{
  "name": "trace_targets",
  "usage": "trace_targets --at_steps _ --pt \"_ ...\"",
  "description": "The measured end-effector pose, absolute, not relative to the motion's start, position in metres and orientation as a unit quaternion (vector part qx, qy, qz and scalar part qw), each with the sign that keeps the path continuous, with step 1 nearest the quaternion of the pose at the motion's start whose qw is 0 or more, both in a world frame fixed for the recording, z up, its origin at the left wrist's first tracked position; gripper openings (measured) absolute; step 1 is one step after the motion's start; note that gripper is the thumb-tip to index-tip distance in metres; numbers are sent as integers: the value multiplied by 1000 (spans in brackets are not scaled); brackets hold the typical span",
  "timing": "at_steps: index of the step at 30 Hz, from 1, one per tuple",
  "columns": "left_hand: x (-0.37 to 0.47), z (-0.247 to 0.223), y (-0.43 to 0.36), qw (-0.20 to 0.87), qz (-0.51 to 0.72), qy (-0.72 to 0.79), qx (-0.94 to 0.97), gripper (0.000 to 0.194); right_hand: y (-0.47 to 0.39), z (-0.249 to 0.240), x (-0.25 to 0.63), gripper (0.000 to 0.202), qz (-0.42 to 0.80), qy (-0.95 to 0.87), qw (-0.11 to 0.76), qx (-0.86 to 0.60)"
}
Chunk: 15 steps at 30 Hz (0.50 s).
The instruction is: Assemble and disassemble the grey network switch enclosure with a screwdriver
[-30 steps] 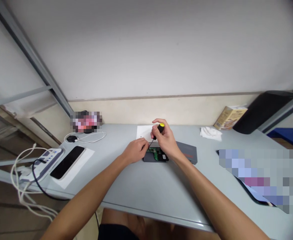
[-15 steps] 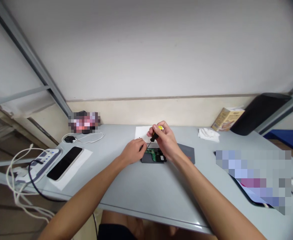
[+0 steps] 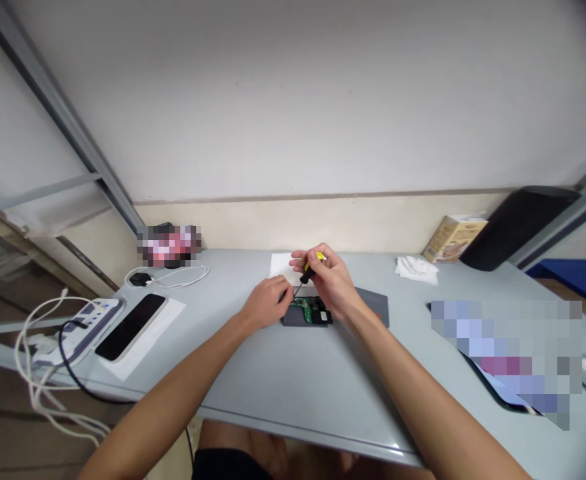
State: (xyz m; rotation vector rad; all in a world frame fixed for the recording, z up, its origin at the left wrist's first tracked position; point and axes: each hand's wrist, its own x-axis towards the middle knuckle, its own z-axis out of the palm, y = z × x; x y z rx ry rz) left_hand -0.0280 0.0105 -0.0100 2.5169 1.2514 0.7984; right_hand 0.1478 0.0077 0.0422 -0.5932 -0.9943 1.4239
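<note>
My right hand [image 3: 333, 275] is closed on a screwdriver [image 3: 307, 272] with a yellow and black handle. Its thin shaft slants down to the left, and the tip meets the left end of a green circuit board [image 3: 303, 305]. Black parts [image 3: 319, 312] sit on the board's right side. Under the board is a dark grey flat piece [image 3: 373, 307] that reaches out to the right beneath my wrist. My left hand [image 3: 269, 300] rests at the board's left edge with its fingers curled; what they grip is hidden. White paper [image 3: 281, 264] lies behind both hands.
To the left are a phone [image 3: 131, 327] on white paper, a power strip [image 3: 80, 331] with tangled cables, and a black charger [image 3: 140, 279]. On the right stand crumpled tissue [image 3: 417, 269], a yellow box [image 3: 453, 239] and a dark cylinder [image 3: 520, 228], with a blurred-out tablet-like device [image 3: 497, 390] nearer.
The fingers of my right hand have loosened and spread a little around the screwdriver handle, which has turned slightly. My left hand and the board stay where they were.
</note>
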Motion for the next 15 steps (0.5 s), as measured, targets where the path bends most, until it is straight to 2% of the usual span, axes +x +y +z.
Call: trace_targets --at_steps 5,8,12,15 --pt "-27 -9 10 108 268 434 853 32 7 41 145 49 589 -458 616 -254" --pt "-27 -8 10 121 273 428 853 34 7 44 146 52 613 -432 614 -245" --pt "-28 -7 10 136 275 421 854 33 9 45 149 41 619 -422 614 -250" --pt "-28 -8 10 135 275 421 854 34 9 45 150 43 616 -409 621 -260"
